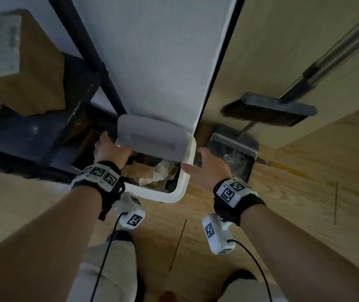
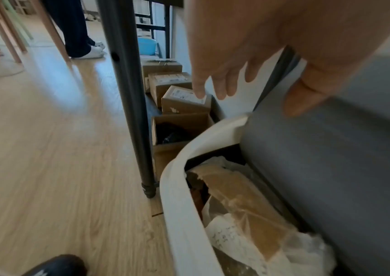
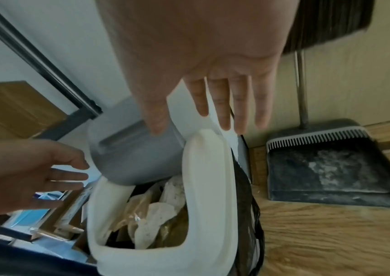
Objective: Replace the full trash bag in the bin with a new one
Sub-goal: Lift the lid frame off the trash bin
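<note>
Pale wood flooring (image 1: 261, 214) fills the lower half of the head view, and the bin (image 1: 175, 196) sits at centre frame, tucked against a white panel (image 1: 156, 62) with a black table leg (image 2: 128, 93) just to its left, which I judge is why I have to come at it from above and in front. Both hands flank it: my left hand (image 1: 108, 149) is at the left end of the grey lid (image 1: 150, 138), fingers loosely spread and the thumb resting on the lid's face in the left wrist view; my right hand (image 1: 206, 168) hovers by the bin's right rim, fingers straight and close together, gripping nothing. That lid is tipped up and back, I take it to clear the mouth. Inside, the full trash bag's load of brown paper and white wrappers (image 2: 241, 201) reaches nearly to the white rim ring (image 3: 208, 186), and a dark bag (image 3: 248, 214) shows hanging down the outside under that ring at right, so the ring seems to clamp it. Right of the bin stand a dustpan (image 3: 326, 168) and broom (image 1: 270, 110), close enough to bump when I lift
</note>
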Demonstrator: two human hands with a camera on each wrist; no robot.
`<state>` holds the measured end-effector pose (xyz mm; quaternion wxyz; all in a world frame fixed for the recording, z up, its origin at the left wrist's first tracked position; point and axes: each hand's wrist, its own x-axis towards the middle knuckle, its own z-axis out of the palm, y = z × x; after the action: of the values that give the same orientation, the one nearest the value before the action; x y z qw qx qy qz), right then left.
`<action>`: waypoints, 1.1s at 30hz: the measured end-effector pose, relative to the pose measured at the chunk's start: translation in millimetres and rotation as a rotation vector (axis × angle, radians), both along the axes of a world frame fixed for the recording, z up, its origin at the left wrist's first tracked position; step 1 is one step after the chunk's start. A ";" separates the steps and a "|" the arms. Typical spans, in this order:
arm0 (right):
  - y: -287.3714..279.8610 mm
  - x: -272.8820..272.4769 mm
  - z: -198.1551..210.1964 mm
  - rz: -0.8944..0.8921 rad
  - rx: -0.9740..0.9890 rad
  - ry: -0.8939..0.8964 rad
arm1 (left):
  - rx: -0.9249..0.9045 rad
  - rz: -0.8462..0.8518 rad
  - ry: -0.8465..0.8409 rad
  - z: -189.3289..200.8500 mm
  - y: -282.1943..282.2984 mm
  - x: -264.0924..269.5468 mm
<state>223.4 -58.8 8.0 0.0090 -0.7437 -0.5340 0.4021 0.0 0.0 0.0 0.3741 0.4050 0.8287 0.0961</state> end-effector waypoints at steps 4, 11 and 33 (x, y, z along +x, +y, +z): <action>8.6 -4.7 -39.8 -0.007 -0.019 0.112 | 0.026 0.002 -0.012 -45.4 9.6 -4.7; 13.1 -14.0 -88.1 -0.141 0.070 0.246 | 0.212 -0.043 0.087 -84.0 16.6 -5.4; -85.5 11.6 -68.0 -0.225 0.010 0.210 | 0.143 -0.212 -0.205 -71.0 -57.5 7.0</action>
<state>235.1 -144.3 -60.0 0.1133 -0.7526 -0.4453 0.4716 7.0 -57.5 -71.0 0.4350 0.5038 0.7299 0.1559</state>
